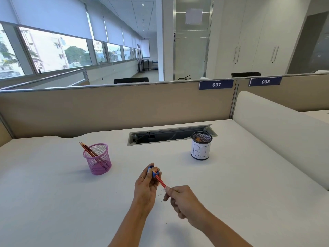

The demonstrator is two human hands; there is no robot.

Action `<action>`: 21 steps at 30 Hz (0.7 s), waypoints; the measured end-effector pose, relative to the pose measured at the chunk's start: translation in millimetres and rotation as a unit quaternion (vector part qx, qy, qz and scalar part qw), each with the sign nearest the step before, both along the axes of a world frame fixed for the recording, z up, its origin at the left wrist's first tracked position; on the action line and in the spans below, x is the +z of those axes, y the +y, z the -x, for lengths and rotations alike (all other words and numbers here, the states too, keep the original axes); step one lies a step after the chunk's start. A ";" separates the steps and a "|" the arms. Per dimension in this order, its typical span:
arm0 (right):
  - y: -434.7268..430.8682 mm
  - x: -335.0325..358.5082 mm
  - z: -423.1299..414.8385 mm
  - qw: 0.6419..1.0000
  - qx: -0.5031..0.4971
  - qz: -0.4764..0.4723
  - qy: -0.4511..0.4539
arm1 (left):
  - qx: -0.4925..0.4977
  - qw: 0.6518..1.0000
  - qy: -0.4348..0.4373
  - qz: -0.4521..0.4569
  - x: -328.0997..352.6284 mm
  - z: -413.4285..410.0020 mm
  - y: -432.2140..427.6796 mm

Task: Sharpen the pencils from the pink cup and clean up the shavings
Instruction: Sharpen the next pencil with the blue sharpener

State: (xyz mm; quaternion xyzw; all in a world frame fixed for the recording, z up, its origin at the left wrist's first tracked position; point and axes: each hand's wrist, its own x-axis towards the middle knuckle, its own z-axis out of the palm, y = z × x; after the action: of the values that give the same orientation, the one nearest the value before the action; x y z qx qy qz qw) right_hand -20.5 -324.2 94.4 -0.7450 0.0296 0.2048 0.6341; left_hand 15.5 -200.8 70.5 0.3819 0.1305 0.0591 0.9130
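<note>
A red pencil ran slantwise between the two hands, its far end pushed into a small blue sharpener with curled shavings at its top. The left hand had its fingers curled round the sharpener, holding it above the white desk. The right hand, just beside it, pinched the near end of the pencil in bent fingers. Tiny dark specks lay on the desk between and below the hands. Beyond and left of the left hand stood a pink mesh cup holding more red pencils that leaned left. Beyond and right of the right hand stood a black mesh cup wrapped in white paper lettered "BI". Behind both ran a beige partition, with office windows farther off.
</note>
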 end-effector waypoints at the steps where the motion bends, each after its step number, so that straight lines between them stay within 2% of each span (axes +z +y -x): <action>1: -2.0 4.0 0.4 0.997 -0.002 -0.056 0.061 | -0.007 1.000 -0.001 0.008 1.4 0.0 0.5; 4: -8.5 12.2 0.0 0.961 0.000 -0.187 0.206 | -0.024 0.999 -0.007 0.027 1.4 0.6 1.0; 6: -10.7 11.9 -1.3 0.948 0.007 -0.217 0.233 | -0.025 0.999 -0.003 0.032 -0.4 1.1 0.5; 7: -10.9 10.7 -2.2 0.954 0.009 -0.202 0.223 | -0.024 0.999 -0.002 0.029 -0.6 0.9 0.6; 9: -11.1 6.7 -4.0 0.983 0.015 -0.109 0.145 | -0.017 1.000 0.003 0.011 0.5 0.5 1.0; 11: -10.7 2.0 -5.2 0.998 0.012 0.048 -0.034 | -0.002 1.000 0.005 -0.019 1.8 0.0 0.7; 12: -11.1 -2.4 -7.0 0.980 0.012 0.145 -0.138 | 0.007 0.999 0.006 -0.033 2.5 0.1 -0.2; 13: -10.5 -7.6 -8.3 0.944 0.017 0.230 -0.236 | 0.018 0.999 0.007 -0.046 2.7 -0.1 -1.8; 14: -9.5 -12.0 -8.3 0.895 0.016 0.311 -0.319 | 0.031 0.998 0.007 -0.060 2.7 0.0 -3.9; 15: -10.3 -15.6 -7.5 0.853 0.013 0.379 -0.360 | 0.045 0.996 0.007 -0.072 2.5 0.5 -7.0; 19: -2.2 -17.4 -5.6 0.783 0.030 0.461 -0.416 | 0.077 0.995 0.007 -0.067 0.5 4.1 -16.0; 21: 1.3 -20.7 -5.3 0.791 0.004 0.450 -0.416 | 0.073 0.995 0.006 -0.064 0.5 5.3 -15.0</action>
State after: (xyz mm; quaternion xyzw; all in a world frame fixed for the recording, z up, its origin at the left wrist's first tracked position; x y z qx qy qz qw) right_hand -15.2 -322.9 73.6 -0.9594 -0.1515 -0.1583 0.1778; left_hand 10.2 -215.8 71.0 0.4291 0.1598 0.1316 0.8792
